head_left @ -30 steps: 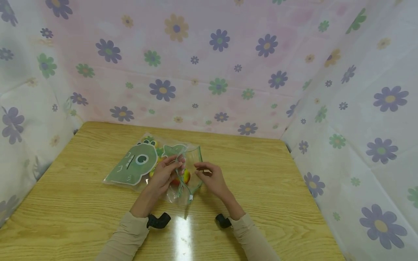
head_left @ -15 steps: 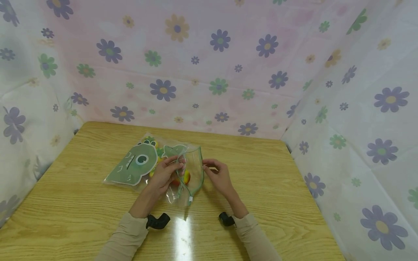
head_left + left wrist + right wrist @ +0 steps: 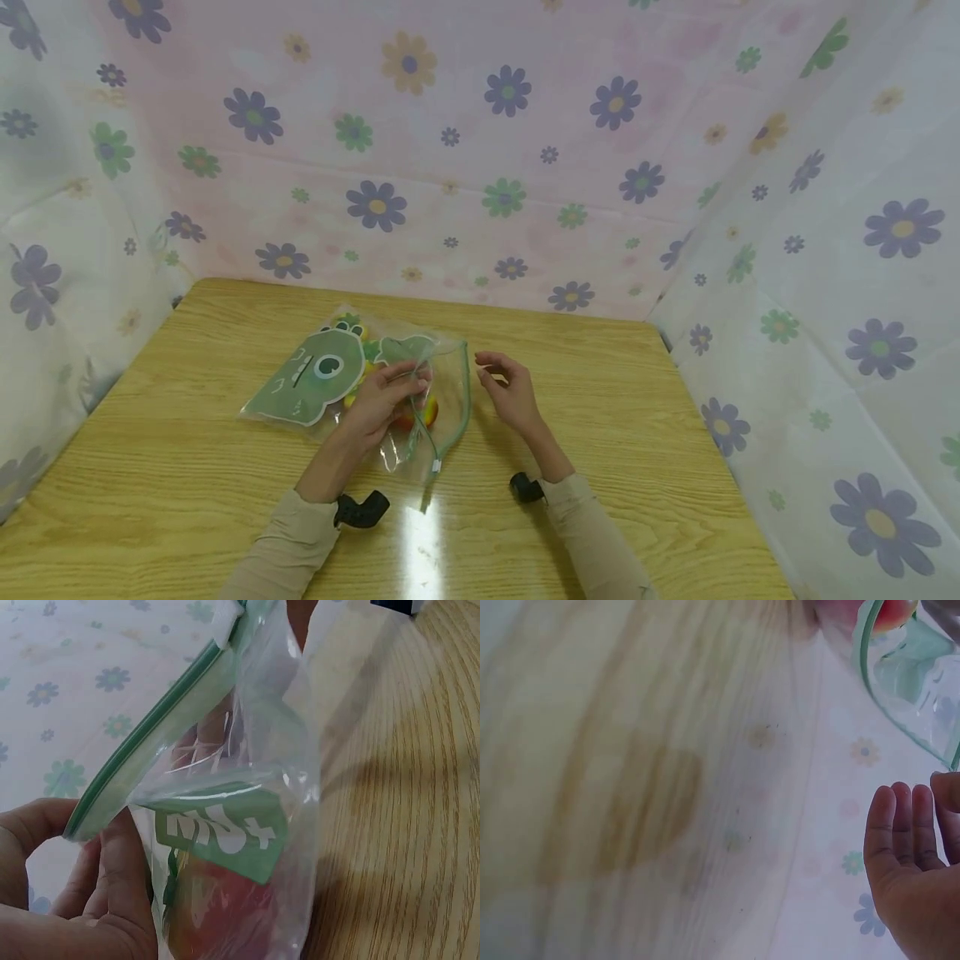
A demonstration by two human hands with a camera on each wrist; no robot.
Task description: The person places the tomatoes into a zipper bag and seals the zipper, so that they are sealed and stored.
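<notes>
A clear zip bag (image 3: 300, 387) with a green one-eyed monster print lies on the table, its green-edged mouth facing right and spread apart. My left hand (image 3: 375, 404) pinches one green zip edge (image 3: 142, 739) between thumb and fingers, as the left wrist view shows. Through the clear plastic I see a red-and-yellow toy fruit (image 3: 430, 412) near the mouth, with other yellow and green pieces further in, partly covered by the print. A white slider (image 3: 437, 466) sits at the near end of the zip. My right hand (image 3: 512, 396) hovers just right of the mouth, holding nothing, fingers loosely bent.
The wooden table (image 3: 600, 400) extends around the bag. Flower-patterned cloth (image 3: 465, 167) hangs behind it and along both sides. Black mounts are strapped at both wrists, the left one (image 3: 363, 508) low over the table.
My right hand has moved from the bag's mouth rightward, drawing the far green edge outward, and now stands apart from it. The mouth gapes wider. My left hand keeps its place.
</notes>
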